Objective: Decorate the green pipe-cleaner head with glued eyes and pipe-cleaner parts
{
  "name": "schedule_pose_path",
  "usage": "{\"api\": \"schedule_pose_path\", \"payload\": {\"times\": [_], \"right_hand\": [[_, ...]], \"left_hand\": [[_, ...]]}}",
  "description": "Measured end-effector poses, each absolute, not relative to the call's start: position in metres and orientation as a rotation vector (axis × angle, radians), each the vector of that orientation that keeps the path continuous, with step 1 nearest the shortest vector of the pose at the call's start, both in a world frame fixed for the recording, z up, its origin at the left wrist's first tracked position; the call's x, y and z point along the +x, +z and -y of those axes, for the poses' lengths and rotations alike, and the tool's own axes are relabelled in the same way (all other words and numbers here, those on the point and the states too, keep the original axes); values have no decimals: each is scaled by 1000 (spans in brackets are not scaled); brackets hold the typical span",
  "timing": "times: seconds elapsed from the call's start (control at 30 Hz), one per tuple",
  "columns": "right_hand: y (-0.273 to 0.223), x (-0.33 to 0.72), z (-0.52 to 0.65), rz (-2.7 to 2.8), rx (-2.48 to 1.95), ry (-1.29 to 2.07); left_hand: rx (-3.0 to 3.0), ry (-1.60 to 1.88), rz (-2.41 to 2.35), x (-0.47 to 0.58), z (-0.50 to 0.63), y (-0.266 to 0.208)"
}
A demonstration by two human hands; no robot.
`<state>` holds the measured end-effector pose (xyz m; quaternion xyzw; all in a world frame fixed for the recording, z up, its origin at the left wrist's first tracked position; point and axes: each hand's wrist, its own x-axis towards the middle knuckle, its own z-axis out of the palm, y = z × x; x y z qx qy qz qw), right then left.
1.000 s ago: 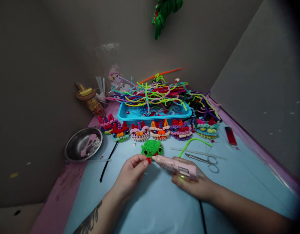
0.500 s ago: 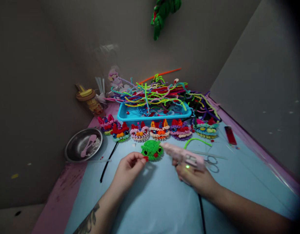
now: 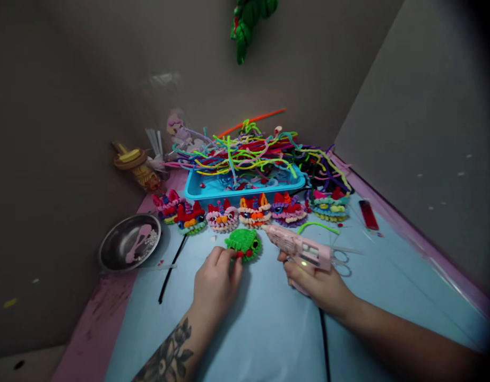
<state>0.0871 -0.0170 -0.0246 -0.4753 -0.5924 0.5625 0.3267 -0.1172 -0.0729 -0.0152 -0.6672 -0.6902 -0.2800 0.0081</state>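
Note:
In the middle of the table sits a green fuzzy pipe-cleaner animal head [image 3: 243,242] with black eyes and a red spot low on its front. My left hand [image 3: 216,278] is closed at its lower left edge, pinching a small red pom-pom [image 3: 239,254] against it. My right hand [image 3: 314,281] grips a pink hot glue gun [image 3: 298,245] by the handle, a small light glowing on it. Its nozzle points up and left, just right of the green head. Behind stand several colourful pipe-cleaner heads [image 3: 255,212] in a row.
A blue tray [image 3: 245,194] heaped with pipe cleaners [image 3: 245,154] stands at the back. A metal bowl [image 3: 105,249] with a pink scoop and white beads is on the left. Scissors [image 3: 342,263], a green pipe cleaner [image 3: 320,225] and a red box [image 3: 368,215] lie on the right. A lidded cup [image 3: 143,170] stands back left.
My left hand has brought the red pom-pom in against the green head, next to its red spot. The head has turned slightly. The glue gun stays raised beside it; the view shifted a little.

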Motion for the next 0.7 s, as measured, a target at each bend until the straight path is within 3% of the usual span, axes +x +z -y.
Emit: {"api": "schedule_pose_path", "payload": {"times": [0.33, 0.7], "right_hand": [[-16, 85, 16, 1641, -1120, 1404], [-13, 78, 8, 1743, -914, 1410]], "left_hand": [[-2080, -784, 2214, -110, 69, -12], [-2042, -1343, 2191, -126, 65, -12]]}}
